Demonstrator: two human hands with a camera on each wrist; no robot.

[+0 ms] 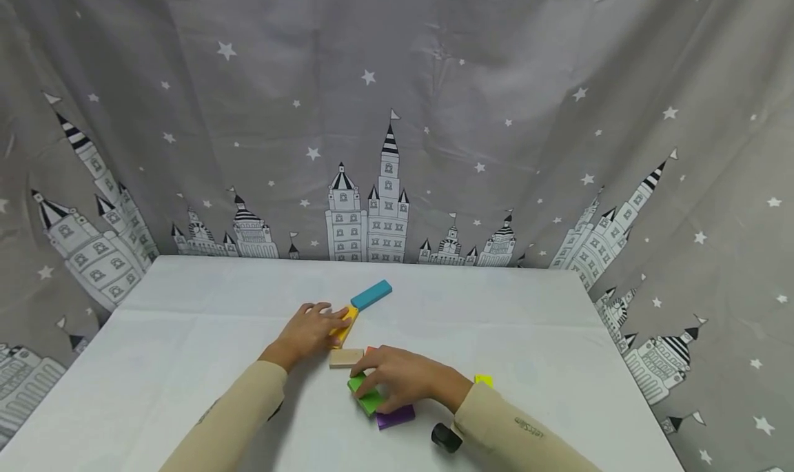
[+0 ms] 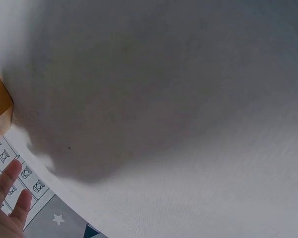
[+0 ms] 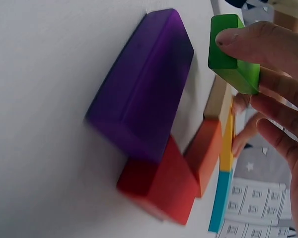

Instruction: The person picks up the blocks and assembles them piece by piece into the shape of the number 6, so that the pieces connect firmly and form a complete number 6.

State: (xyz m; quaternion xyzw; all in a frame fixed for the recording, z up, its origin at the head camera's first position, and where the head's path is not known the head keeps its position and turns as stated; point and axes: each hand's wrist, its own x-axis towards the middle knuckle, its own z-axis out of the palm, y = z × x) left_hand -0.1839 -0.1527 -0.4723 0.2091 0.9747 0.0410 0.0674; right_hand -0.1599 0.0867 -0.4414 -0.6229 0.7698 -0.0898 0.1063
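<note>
My right hand (image 1: 406,377) pinches a green block (image 3: 223,44) between thumb and fingers; the right wrist view shows it lifted off the table. Below and beside it lie a purple block (image 3: 144,84), a red block (image 3: 159,186) and an orange block (image 3: 206,151). The fingers of my left hand (image 1: 308,333) grip a yellow-orange block (image 1: 347,326). One end of that block meets a blue block (image 1: 372,295), and a plain wooden block (image 1: 344,358) lies by its other end. In the head view, my right hand hides the red block.
A bright yellow piece (image 1: 484,380) shows past my right wrist, partly covered by the sleeve. Near that wrist is a black cylinder (image 1: 446,437). The white tabletop (image 1: 509,320) ends at a grey curtain (image 1: 434,148) printed with castles and stars.
</note>
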